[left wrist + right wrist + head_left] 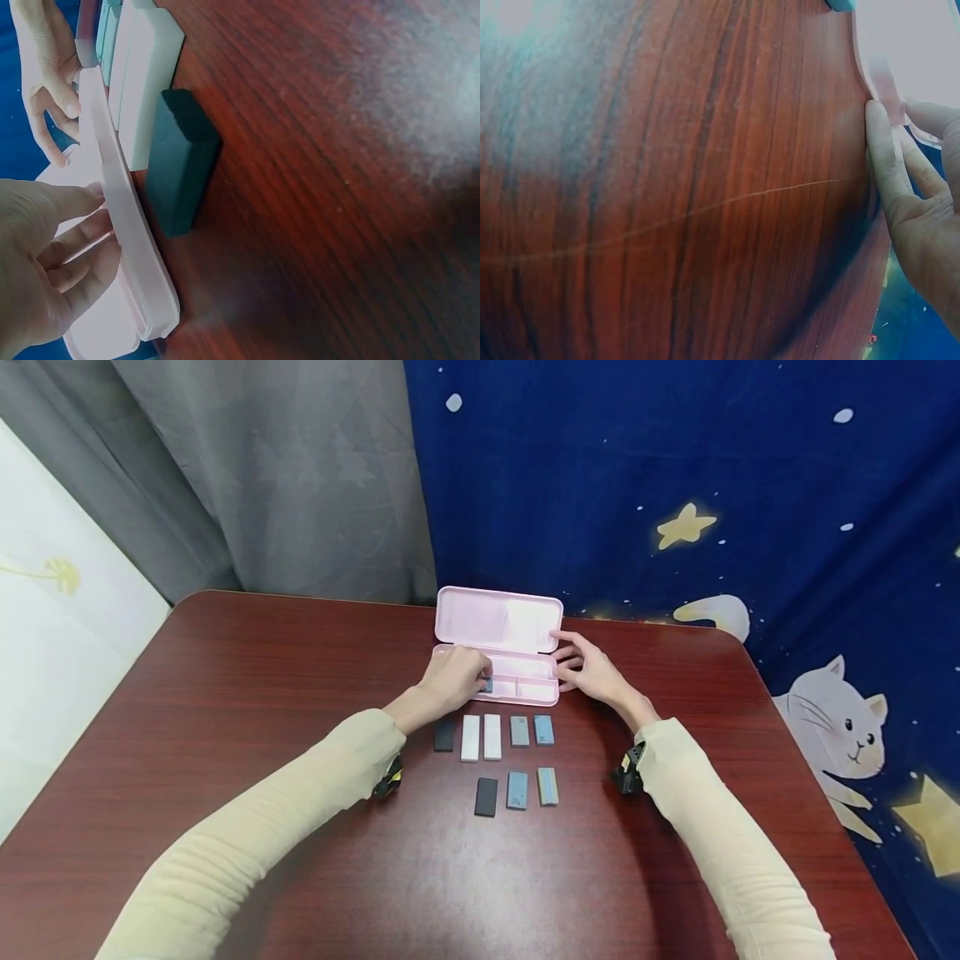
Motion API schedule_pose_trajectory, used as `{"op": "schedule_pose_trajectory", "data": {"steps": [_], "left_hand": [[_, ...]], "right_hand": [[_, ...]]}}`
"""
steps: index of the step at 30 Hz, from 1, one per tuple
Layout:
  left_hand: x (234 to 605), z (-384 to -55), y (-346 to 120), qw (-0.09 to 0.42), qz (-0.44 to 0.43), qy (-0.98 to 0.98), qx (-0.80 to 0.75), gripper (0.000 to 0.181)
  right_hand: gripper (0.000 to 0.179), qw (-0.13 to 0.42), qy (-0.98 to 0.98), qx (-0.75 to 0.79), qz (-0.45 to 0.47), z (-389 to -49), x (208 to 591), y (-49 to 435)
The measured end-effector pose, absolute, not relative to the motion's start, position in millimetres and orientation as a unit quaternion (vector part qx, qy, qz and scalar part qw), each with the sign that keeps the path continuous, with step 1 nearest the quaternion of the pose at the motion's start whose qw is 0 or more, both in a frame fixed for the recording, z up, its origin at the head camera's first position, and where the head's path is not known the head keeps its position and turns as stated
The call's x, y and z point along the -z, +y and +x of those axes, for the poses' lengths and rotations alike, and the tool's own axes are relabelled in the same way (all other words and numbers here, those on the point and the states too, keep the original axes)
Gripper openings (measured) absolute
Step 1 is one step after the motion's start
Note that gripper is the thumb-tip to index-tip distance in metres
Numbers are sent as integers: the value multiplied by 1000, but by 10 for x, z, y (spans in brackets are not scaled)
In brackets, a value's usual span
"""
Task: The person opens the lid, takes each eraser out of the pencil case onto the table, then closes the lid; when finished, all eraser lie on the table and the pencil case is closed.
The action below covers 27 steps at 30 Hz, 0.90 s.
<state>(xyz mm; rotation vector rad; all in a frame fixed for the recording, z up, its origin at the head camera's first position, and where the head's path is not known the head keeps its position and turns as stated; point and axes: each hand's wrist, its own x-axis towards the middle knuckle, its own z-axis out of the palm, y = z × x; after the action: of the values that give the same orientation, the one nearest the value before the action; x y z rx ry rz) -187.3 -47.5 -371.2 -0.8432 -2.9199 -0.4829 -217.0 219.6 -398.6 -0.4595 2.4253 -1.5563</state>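
A pink pencil case (537,701) stands unfolded near the table's back edge, its lid (480,615) tipped back. My left hand (454,677) reaches over the left part of the case; its fingertips pinch a small blue-grey block (488,686) in the front compartment. The case wall hides that block in the left wrist view, where the thumb and fingers (75,244) curl over the rim. At the case's right end, my right hand (594,672) touches the side and the lid with fairly straight fingers (885,142).
Before the case lies a row: a black block (444,737), two white blocks (470,738), a grey block (519,732) and a blue block (543,730). Nearer me lie another black block (486,797), a blue one (517,791) and a striped one (547,787). Curtains hang behind.
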Motion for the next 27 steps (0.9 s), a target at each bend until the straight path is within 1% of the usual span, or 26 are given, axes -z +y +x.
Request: {"op": "schedule_pose_trajectory", "data": {"steps": [4, 10, 14, 18, 20, 23, 27], "left_hand": [[3706, -1861, -465, 22, -270, -948, 168, 9], [3725, -1819, -447, 24, -273, -946, 174, 14], [3741, -1818, -445, 25, -261, -949, 176, 12], [3729, -1820, -438, 21, -248, -953, 173, 16], [3716, -1819, -439, 17, -244, -953, 177, 14], [3710, -1824, -451, 10, -252, -948, 194, 4], [3707, -1831, -461, 6, -277, -937, 212, 3]], "right_hand": [[62, 113, 827, 529, -155, -2163, 3995, 2204], [62, 112, 827, 529, -154, -2166, 3999, 2201], [62, 113, 828, 528, -154, -2174, 4001, 2197], [63, 114, 828, 528, -153, -2175, 3994, 2197], [62, 113, 827, 529, -154, -2176, 3991, 2195], [62, 111, 826, 530, -156, -2177, 3987, 2197], [62, 111, 826, 530, -156, -2165, 3987, 2202]]}}
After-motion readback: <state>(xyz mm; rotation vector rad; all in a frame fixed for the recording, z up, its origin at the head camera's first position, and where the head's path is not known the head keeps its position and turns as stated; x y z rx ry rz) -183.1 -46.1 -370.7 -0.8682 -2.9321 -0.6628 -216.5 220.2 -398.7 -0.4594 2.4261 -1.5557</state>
